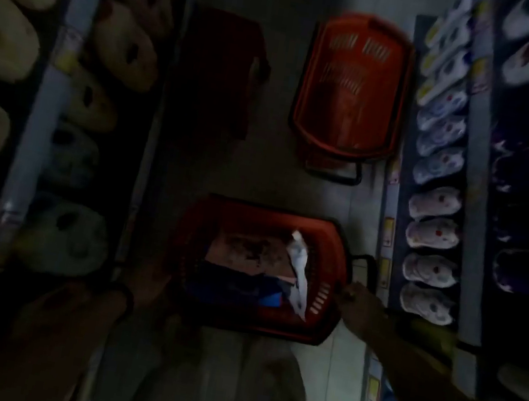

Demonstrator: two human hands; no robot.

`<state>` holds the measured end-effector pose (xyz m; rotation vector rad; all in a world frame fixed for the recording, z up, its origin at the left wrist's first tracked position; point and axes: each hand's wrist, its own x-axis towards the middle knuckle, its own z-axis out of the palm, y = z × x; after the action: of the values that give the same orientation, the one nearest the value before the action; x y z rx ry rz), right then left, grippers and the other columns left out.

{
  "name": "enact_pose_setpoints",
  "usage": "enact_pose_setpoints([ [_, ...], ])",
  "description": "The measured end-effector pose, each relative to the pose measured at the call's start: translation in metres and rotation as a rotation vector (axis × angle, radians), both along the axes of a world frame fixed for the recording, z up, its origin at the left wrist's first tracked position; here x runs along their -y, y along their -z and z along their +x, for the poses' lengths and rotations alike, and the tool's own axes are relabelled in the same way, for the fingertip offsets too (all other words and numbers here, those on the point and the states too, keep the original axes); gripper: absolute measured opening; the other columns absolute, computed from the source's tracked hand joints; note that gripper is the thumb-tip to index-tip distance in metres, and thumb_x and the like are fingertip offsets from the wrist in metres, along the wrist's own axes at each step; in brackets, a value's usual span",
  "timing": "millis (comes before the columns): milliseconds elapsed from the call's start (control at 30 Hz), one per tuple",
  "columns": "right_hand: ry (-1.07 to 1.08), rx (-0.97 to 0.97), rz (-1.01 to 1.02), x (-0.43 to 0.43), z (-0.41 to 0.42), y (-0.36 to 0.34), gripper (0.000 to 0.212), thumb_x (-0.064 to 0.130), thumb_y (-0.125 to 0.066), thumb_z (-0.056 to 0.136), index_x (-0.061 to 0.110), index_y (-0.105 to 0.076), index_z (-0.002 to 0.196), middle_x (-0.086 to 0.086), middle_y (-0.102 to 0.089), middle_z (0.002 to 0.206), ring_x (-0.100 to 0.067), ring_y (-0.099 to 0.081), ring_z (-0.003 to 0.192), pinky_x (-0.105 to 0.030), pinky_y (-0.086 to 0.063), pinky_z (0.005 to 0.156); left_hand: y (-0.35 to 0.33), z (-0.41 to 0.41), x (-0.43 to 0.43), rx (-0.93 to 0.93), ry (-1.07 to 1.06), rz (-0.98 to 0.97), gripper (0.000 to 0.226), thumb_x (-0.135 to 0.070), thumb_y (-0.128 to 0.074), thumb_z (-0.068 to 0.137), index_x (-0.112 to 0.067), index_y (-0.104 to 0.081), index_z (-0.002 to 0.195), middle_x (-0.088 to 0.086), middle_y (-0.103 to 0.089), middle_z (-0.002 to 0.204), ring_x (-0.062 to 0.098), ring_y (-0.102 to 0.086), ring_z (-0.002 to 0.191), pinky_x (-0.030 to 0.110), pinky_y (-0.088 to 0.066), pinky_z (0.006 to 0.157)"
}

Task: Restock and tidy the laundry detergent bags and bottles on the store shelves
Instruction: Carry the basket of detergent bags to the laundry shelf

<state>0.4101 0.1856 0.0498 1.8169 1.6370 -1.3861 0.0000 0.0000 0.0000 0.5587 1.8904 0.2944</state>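
Note:
A red basket (322,327) stands on the aisle floor below me. It holds a pinkish bag (248,249), a blue bag (235,286) and a white pouch (297,268). My right hand (360,305) grips the basket's right rim. My left hand (154,276), with a dark band at the wrist, reaches to the basket's left rim in deep shadow; its grip is too dark to make out. Yellow detergent bags (124,46) fill the left shelves. White detergent bags (431,233) line the right shelf.
A second red basket (355,79), seemingly empty, sits farther up the aisle by the right shelf. A dark red object (218,64) lies on the floor near the left shelf. The aisle is narrow and dim, with shelf edges close on both sides.

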Motion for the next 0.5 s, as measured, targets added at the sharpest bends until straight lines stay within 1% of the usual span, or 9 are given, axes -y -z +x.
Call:
enact_pose_setpoints([
  [67, 0.09, 0.161, 0.022, -0.005, 0.011, 0.041, 0.031, 0.031, -0.058, 0.106, 0.007, -0.065, 0.124, -0.018, -0.07, 0.119, -0.037, -0.066, 0.112, -0.042, -0.051, 0.099, 0.04, 0.0, -0.002, -0.014, -0.029, -0.069, 0.062, -0.027, -0.058, 0.107, -0.014, -0.032, 0.162, 0.014, -0.04, 0.163, 0.034, -0.043, 0.146, 0.047, -0.033, 0.124],
  [133, 0.271, 0.154, 0.007, -0.007, 0.017, 0.077, 0.059, 0.035, -0.06, 0.106, 0.001, -0.045, 0.151, -0.025, -0.055, 0.147, -0.042, -0.054, 0.134, -0.044, -0.043, 0.112, 0.071, 0.0, -0.007, -0.026, -0.086, -0.134, 0.073, -0.042, -0.064, 0.102, -0.018, -0.032, 0.163, 0.013, -0.041, 0.162, 0.035, -0.046, 0.143, 0.049, -0.037, 0.121],
  [167, 0.367, 0.121, 0.004, -0.009, 0.019, 0.095, 0.067, 0.035, -0.062, 0.105, 0.0, -0.038, 0.156, -0.025, -0.05, 0.153, -0.042, -0.052, 0.138, -0.044, -0.041, 0.115, 0.087, 0.001, -0.01, -0.025, -0.124, -0.119, 0.079, -0.051, -0.066, 0.097, -0.021, -0.032, 0.163, 0.009, -0.043, 0.161, 0.033, -0.048, 0.14, 0.05, -0.039, 0.12],
  [233, 0.46, 0.079, -0.028, -0.009, 0.024, 0.132, 0.057, 0.039, -0.064, 0.103, 0.006, -0.051, 0.148, -0.024, -0.059, 0.145, -0.037, -0.062, 0.123, -0.045, -0.049, 0.107, 0.112, 0.002, -0.012, -0.028, -0.208, -0.1, 0.081, -0.053, -0.068, 0.096, -0.025, -0.032, 0.163, -0.002, -0.044, 0.152, 0.029, -0.05, 0.136, 0.046, -0.041, 0.118],
  [267, 0.485, 0.059, -0.057, -0.01, 0.026, 0.145, 0.047, 0.041, -0.065, 0.102, 0.008, -0.062, 0.136, -0.024, -0.067, 0.132, -0.034, -0.068, 0.109, -0.045, -0.055, 0.098, 0.121, 0.003, -0.016, -0.023, -0.261, -0.108, 0.078, -0.049, -0.069, 0.098, -0.025, -0.033, 0.162, -0.002, -0.045, 0.151, 0.028, -0.05, 0.136, 0.044, -0.042, 0.117],
  [333, 0.573, -0.001, -0.075, -0.012, 0.023, 0.152, 0.04, 0.039, -0.068, 0.099, 0.008, -0.071, 0.125, -0.016, -0.074, 0.109, -0.031, -0.071, 0.094, -0.047, -0.06, 0.091, 0.131, 0.003, -0.02, 0.013, -0.406, -0.117, 0.068, -0.04, -0.065, 0.102, -0.023, -0.034, 0.161, 0.001, -0.044, 0.156, 0.03, -0.049, 0.136, 0.042, -0.041, 0.115],
  [400, 0.667, -0.061, -0.11, -0.016, 0.019, 0.146, 0.034, 0.035, -0.074, 0.095, 0.008, -0.075, 0.117, -0.015, -0.076, 0.101, -0.033, -0.073, 0.091, -0.049, -0.061, 0.093, 0.134, -0.001, -0.015, 0.052, -0.484, -0.127, 0.066, -0.032, -0.064, 0.103, -0.02, -0.034, 0.16, 0.0, -0.044, 0.154, 0.028, -0.049, 0.131, 0.039, -0.041, 0.11],
  [433, 0.687, -0.087, -0.151, -0.018, 0.018, 0.141, 0.039, 0.04, -0.082, 0.086, 0.01, -0.078, 0.112, -0.015, -0.078, 0.101, -0.035, -0.075, 0.094, -0.05, -0.06, 0.095, 0.13, -0.002, -0.015, 0.091, -0.537, -0.122, 0.072, -0.032, -0.068, 0.099, -0.02, -0.033, 0.161, 0.002, -0.044, 0.155, 0.026, -0.049, 0.129, 0.038, -0.04, 0.109],
  [500, 0.715, -0.118, -0.181, -0.021, 0.024, 0.133, 0.053, 0.052, -0.093, 0.063, 0.015, -0.084, 0.101, -0.015, -0.081, 0.103, -0.038, -0.076, 0.101, -0.054, -0.058, 0.101, 0.113, 0.002, -0.012, 0.153, -0.618, -0.14, 0.085, -0.041, -0.071, 0.095, -0.021, -0.027, 0.164, 0.003, -0.039, 0.161, 0.027, -0.044, 0.138, 0.039, -0.036, 0.118],
])
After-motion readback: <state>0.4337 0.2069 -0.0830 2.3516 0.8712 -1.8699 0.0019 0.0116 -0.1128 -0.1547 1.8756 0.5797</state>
